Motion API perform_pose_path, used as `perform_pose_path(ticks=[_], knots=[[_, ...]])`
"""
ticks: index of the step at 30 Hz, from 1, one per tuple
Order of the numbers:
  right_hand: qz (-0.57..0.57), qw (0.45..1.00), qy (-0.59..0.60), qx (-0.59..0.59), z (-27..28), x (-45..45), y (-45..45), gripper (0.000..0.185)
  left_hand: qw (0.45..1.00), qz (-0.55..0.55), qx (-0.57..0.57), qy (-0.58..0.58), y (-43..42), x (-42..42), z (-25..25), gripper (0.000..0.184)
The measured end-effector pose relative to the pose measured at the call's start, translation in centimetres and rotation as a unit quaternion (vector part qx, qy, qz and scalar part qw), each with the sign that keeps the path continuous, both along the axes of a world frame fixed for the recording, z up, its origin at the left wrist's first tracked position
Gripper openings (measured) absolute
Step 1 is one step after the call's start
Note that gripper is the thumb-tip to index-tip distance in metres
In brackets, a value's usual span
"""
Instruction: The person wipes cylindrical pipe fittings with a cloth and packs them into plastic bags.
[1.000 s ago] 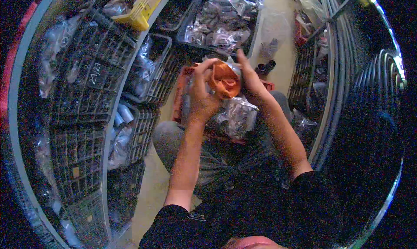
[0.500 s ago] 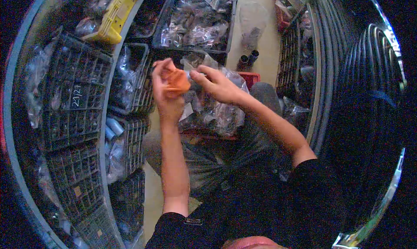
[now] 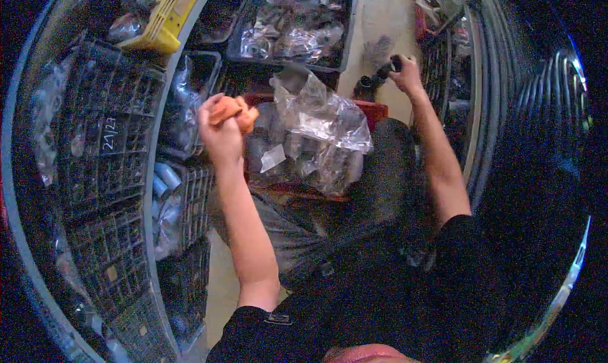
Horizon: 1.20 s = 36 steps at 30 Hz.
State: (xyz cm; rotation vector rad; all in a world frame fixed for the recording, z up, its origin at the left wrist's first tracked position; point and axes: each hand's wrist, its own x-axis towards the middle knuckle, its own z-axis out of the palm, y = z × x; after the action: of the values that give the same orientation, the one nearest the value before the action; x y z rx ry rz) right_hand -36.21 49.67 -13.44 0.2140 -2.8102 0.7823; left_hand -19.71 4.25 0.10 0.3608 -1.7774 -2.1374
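My left hand (image 3: 221,138) is closed around a crumpled orange cloth (image 3: 244,117), left of the red crate (image 3: 375,112). Out to the far right, my right hand (image 3: 407,76) has its fingers wrapped about a short black tube (image 3: 387,68) that appears to be a pipe piece. Just beside it on the floor stands a second black tube (image 3: 365,83), its open end upward. Between my arms, clear plastic bags (image 3: 323,125) of dark parts fill the red crate, and a white paper label (image 3: 273,158) lies among them.
A black crate of bagged parts (image 3: 353,27) stands ahead. On the left are stacked black crates (image 3: 117,192), a yellow bin (image 3: 170,27) and light-blue tubes (image 3: 166,178). Coiled dark pipes (image 3: 500,103) line the right side. My knees flank the red crate.
My right hand has moved away from the cloth, forward and right, and taken hold of a black tube. My left hand has shifted slightly left and down with the orange cloth.
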Motion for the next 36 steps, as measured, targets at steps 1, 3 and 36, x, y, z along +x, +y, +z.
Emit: perform_pose_path(ticks=[1, 3, 36], knots=[[0.003, 1.0, -0.003, -0.001, -2.9, -1.3, 1.7, 0.057, 0.998, 0.006, -0.064, -0.016, 1.1, 0.3, 0.9, 0.04], [0.031, 0.996, -0.065, 0.053, -5.9, -3.1, 2.7, 0.054, 0.985, 0.009, -0.166, -0.045, 1.6, 0.0, 1.0, 0.04], [0.187, 0.928, -0.059, 0.318, -6.5, -4.0, -3.5, 0.036, 0.945, -0.046, -0.317, -0.07, 3.3, -1.4, 1.5, 0.039]])
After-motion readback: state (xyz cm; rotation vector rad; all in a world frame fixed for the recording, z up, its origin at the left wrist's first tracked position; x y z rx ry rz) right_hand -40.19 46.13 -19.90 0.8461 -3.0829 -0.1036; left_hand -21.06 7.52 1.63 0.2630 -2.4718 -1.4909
